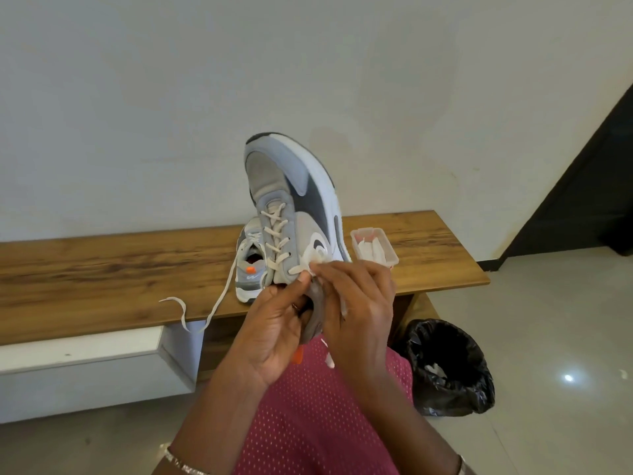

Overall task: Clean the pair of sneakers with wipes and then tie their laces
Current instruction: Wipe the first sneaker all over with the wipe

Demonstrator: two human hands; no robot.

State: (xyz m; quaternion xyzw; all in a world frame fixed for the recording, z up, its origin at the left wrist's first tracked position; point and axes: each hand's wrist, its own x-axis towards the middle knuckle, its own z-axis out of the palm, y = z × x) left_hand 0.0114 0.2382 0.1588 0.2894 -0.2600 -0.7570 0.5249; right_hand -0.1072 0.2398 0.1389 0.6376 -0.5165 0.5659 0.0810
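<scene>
Sneaker (291,200), grey and white, is held toe-up above the wooden bench (102,269). Our left hand (274,327) grips its heel, and our right hand (359,303) pinches a white wipe (317,265) against its side. On the bench stand the second sneaker (250,269), its heel logo unreadable, and a wipes tub (375,246).

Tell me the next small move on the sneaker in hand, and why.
Probably draw the lace tight and start its first knot. The left hand and the right hand both pinch it by the top eyelets of the held sneaker, and no bow shows there yet.
</scene>
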